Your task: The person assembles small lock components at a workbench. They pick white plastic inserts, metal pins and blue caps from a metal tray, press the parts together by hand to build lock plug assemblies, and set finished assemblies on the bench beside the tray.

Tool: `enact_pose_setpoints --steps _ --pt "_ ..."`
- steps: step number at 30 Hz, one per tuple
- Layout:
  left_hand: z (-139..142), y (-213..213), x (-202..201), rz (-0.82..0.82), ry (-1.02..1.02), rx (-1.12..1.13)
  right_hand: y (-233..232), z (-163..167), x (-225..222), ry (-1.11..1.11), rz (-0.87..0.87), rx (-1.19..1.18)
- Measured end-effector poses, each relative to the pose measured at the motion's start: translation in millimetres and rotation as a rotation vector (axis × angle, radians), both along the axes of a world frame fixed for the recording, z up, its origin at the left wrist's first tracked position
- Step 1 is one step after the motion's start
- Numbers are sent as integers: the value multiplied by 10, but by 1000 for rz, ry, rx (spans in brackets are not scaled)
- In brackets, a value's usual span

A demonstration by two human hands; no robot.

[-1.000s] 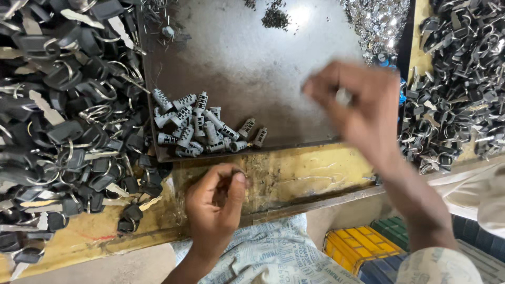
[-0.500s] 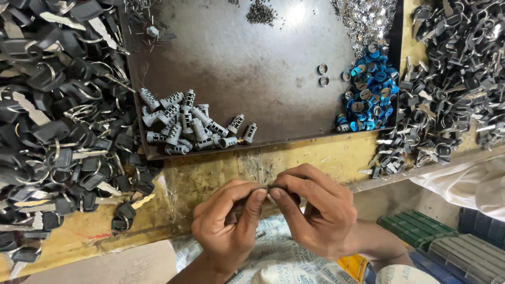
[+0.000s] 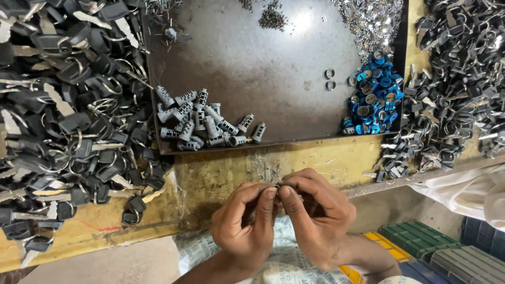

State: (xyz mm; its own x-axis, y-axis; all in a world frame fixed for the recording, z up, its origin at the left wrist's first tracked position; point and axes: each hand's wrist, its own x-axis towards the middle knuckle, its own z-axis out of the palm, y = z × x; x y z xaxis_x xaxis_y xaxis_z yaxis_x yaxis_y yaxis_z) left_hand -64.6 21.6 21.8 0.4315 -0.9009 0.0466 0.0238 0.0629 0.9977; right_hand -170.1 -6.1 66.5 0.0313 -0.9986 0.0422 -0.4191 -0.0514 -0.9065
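Nearest the camera, the left hand (image 3: pixel 247 223) and right hand (image 3: pixel 315 215) are meeting fingertip to fingertip, both pinching 1 small metal part (image 3: pixel 278 185) that is mostly hidden between them, over the edge of the yellow bench (image 3: pixel 221 173). Fitting so small a piece is probably calling for a firm, steady pinch and straight alignment. Beyond, grey lock cylinders (image 3: pixel 205 123) and blue caps (image 3: pixel 371 97) are lying on the dark tray (image 3: pixel 263 63), with 2 rings (image 3: pixel 330 79) between, and black keys (image 3: pixel 63 121) are heaping at the left.
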Motion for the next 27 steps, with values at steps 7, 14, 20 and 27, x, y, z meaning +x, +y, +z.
enact_pose_setpoints --steps 7,14,20,27 --pt "-60 -23 13 -15 -62 -71 -17 -13 68 13 -64 79" --pt "-217 -31 53 -19 -24 -137 -121 -74 61 -220 -15 206" --pt "-244 -98 442 -275 41 12 -639 -117 -112 -265 235 650" --pt "-301 -79 553 -161 476 350 -1626 -167 29 599 458 1"
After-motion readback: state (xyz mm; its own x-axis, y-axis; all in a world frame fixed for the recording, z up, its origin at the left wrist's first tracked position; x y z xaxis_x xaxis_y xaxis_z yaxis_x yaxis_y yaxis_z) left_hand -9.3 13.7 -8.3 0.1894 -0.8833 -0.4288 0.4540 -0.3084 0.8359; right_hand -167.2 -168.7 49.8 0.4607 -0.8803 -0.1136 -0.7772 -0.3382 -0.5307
